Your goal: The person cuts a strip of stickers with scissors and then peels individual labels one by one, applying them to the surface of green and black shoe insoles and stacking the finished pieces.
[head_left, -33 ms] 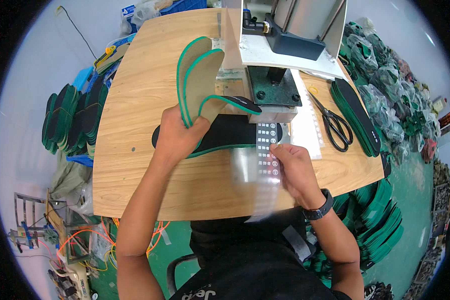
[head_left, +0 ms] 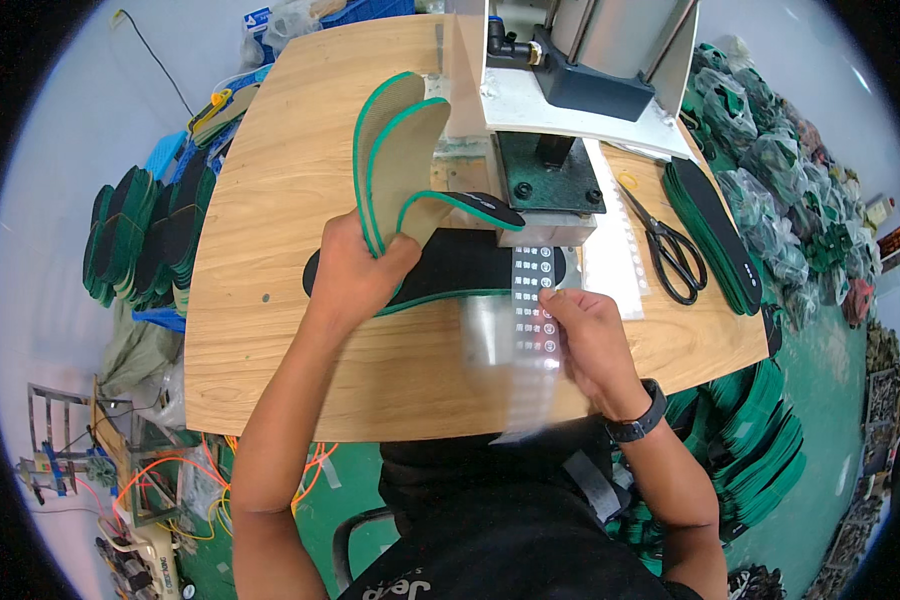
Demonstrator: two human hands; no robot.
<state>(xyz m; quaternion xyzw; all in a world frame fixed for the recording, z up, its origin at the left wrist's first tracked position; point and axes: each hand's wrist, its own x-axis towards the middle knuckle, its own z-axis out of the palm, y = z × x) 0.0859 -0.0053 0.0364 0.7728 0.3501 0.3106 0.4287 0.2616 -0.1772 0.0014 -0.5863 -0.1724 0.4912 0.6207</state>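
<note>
My left hand (head_left: pixel 365 265) is closed around a bunch of bendy shoe insoles (head_left: pixel 402 150), beige underneath with green edges; one curls over to the right and shows its black top. Beneath them a black insole (head_left: pixel 460 262) with a green edge lies flat on the table. Between the thumb and fingers of my right hand (head_left: pixel 592 340) is a clear transfer strip (head_left: pixel 535 310) with rows of small white prints. Its upper end lies across the right end of the flat insole, just in front of the press head (head_left: pixel 550 185). The strip's lower part hangs toward my lap, blurred.
Black scissors (head_left: pixel 670 250) lie right of the press, by white sheets (head_left: pixel 610 240) and a stack of insoles (head_left: pixel 712 235). More insole piles stand left (head_left: pixel 150 235) and below the table's right edge (head_left: pixel 740 440). Bagged bundles (head_left: pixel 770 200) line the right wall.
</note>
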